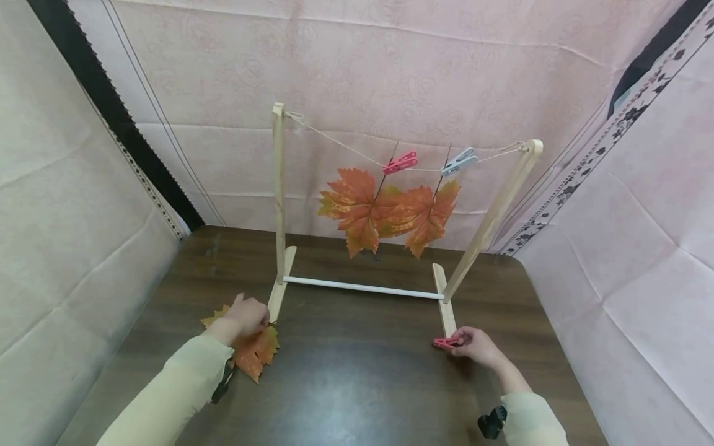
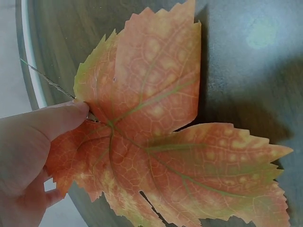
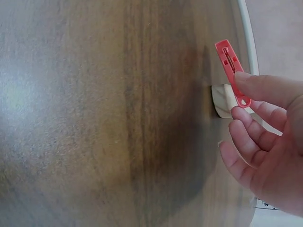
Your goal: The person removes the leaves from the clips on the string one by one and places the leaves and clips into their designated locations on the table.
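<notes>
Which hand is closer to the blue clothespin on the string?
The right hand. It is below and in front of the blue clothespin, holding a red clothespin; the left hand is farther off, down to its left, pinching an orange leaf.

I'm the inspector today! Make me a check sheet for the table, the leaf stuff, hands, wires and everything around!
Surface: dark brown tabletop with a bright reflection.
Job's things: wooden stand with string; pink clothespin clips the left hanging leaf, blue clothespin the right hanging leaf.
Clutter: one dark mark below the hanging leaves, too small to identify.
Left hand: pinches an orange leaf at its stem.
Right hand: pinches a red clothespin near the stand's right foot.
Cables: nothing seen.
Surroundings: pale cloth behind and on both sides.
</notes>
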Demonstrator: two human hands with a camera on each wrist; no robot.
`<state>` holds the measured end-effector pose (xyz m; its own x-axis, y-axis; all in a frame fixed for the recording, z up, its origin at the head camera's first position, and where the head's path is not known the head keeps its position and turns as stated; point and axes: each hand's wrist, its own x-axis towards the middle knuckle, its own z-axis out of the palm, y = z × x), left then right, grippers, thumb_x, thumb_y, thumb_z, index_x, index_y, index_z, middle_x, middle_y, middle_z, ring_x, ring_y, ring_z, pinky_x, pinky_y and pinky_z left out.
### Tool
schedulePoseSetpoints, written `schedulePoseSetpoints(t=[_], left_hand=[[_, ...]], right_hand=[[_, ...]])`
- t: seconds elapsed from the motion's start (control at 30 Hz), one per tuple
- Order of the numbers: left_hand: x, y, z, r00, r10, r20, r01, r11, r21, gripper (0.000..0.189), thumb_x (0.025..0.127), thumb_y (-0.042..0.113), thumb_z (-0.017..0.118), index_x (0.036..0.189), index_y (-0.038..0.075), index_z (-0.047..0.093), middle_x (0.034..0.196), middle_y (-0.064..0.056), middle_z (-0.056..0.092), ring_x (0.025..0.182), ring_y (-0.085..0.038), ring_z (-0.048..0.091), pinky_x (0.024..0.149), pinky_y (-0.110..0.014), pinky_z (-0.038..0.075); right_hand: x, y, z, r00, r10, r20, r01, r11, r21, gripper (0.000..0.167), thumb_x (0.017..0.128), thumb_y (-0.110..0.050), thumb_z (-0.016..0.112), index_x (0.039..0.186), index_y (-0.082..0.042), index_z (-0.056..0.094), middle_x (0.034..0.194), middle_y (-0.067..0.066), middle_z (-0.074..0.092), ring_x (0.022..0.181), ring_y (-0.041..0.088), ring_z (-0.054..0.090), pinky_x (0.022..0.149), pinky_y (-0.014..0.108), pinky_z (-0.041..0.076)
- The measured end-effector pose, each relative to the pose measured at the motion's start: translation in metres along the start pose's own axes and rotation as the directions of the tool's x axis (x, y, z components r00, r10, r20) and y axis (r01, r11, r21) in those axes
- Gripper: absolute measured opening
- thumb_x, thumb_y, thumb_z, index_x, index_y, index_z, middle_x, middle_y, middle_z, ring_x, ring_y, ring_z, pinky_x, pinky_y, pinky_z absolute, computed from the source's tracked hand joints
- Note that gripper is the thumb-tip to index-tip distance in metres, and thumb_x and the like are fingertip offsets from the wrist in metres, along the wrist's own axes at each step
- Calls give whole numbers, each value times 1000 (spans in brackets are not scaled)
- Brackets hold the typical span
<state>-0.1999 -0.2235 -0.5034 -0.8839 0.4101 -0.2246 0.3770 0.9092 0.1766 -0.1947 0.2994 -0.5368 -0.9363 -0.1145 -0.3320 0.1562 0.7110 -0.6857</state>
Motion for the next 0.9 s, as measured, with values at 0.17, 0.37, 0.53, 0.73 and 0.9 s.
schedulePoseSetpoints(t=[0.17,0.37,0.53,0.73,0.9], left_hand=[[1,0,3,1000,-4,12,4,1000,17,22,80,5,67,62,16,59,58,7,53,67,-15,51,98,-65,28],[3,0,7,1000,-4,12,4,1000,23,14,80,7,68,70,15,65,68,6,62,75,-19,58,98,-65,29],[3,-2,14,1000,9,-2,-9,999,32,25,80,5,64,60,16,56,58,6,54,68,-17,53,97,-65,30],[2,-3,21,1000,15,-8,-15,1000,24,34,82,4,61,54,18,47,52,8,43,63,-14,46,97,-63,30],[0,-3,24,1000,18,-15,-18,1000,19,38,83,4,60,52,18,44,51,8,38,61,-13,40,93,-58,34]], right_hand=[[2,5,2,1000,17,-5,-17,999,-38,28,74,-4,73,97,2,59,85,8,58,74,18,52,65,29,41],[6,10,4,999,49,-3,-49,997,-62,27,73,-4,74,97,-1,59,86,8,57,75,18,50,65,28,39],[6,9,5,998,55,-7,-55,995,-79,27,73,-3,73,96,-3,59,87,8,57,76,19,50,66,29,39],[3,12,5,996,86,-9,-86,991,-102,27,72,-2,73,96,-4,60,88,8,58,77,20,51,66,29,40],[2,16,7,995,97,-6,-97,987,-130,27,72,-3,73,95,-6,60,90,9,57,78,20,51,66,29,39]])
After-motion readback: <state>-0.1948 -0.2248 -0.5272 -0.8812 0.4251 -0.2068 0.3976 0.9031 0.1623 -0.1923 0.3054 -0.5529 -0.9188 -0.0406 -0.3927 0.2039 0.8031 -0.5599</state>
